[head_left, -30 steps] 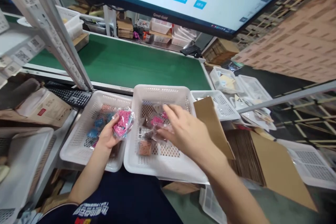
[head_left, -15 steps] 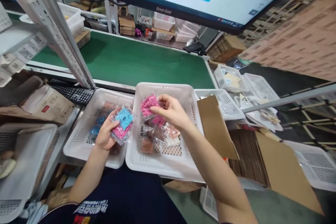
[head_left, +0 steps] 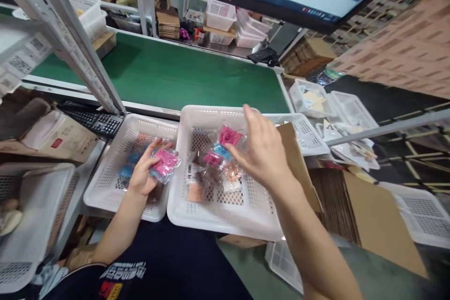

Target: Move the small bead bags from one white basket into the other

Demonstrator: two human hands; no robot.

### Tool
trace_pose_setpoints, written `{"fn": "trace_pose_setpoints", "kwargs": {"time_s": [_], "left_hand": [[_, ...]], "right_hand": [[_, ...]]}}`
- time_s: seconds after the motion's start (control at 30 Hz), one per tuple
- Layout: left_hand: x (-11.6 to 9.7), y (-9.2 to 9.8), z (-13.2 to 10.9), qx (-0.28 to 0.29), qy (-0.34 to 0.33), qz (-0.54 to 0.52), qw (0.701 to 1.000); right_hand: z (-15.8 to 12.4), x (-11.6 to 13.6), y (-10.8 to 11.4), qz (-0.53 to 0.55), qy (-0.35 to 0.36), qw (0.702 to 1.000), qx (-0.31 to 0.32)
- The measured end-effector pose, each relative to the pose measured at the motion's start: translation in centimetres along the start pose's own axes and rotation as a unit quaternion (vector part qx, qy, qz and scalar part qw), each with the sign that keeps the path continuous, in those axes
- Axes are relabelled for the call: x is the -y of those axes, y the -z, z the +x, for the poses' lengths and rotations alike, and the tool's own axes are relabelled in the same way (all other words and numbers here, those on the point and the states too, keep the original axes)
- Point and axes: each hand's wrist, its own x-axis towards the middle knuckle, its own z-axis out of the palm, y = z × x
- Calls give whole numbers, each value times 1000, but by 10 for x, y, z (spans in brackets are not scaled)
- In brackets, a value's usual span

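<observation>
The left hand (head_left: 140, 176) is gripping a pink packet (head_left: 163, 165) over the left basket (head_left: 105, 197); the right hand (head_left: 262, 150), fingers spread and holding nothing, is hovering over loose packets (head_left: 214, 168) in the middle basket (head_left: 253, 211). That slippery stack could slide from the grip.

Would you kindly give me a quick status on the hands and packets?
Left hand gripping pink packet. Right hand open over middle basket. Loose packets inside. Nothing obstructing.
</observation>
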Motion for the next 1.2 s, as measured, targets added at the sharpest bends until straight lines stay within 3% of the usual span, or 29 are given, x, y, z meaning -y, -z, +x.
{"fn": "trace_pose_setpoints", "kwargs": {"time_s": [0.13, 0.23, 0.3, 0.33, 0.4, 0.43, 0.53, 0.63, 0.77, 0.87, 1.07, 1.13, 1.2], "left_hand": [[14, -17, -2, -1, 63, -14, 998], [24, -30, -14, 65, 116, -1, 991], [20, -21, -16, 115, 96, 41, 988], [15, -9, -13, 127, 52, 88, 987], [3, 28, 1, 114, -65, 247, 960], [-3, 52, 11, 93, -111, 350, 925], [-5, 116, 42, 29, -91, 581, 808], [15, 140, 64, 3, -36, 640, 767], [38, 123, 80, -22, -61, 594, 802], [36, 110, 86, -55, -78, 559, 824], [-4, 113, 59, -112, -165, 514, 835], [-23, 112, 42, -130, -203, 443, 863], [-41, 110, 26, -113, -207, 325, 916]], "right_hand": [[-14, 36, -49, -60, 256, 958, 116], [-17, 58, -67, -58, 347, 935, 41], [-20, 56, -48, -40, 319, 947, -9], [-24, 50, -31, -42, 286, 957, -25], [-36, 34, 9, -86, 209, 973, -50], [-44, 25, 28, -118, 167, 977, -62], [-70, 6, 66, -150, 35, 986, -65], [-86, 2, 70, -90, -34, 994, -42], [-84, 9, 46, -38, -23, 999, -2], [-76, 17, 31, -36, 5, 999, 4], [-56, 28, 26, -4, 40, 997, 60], [-42, 32, 18, 26, 48, 994, 95], [-22, 35, 1, 54, 55, 988, 131]]}}
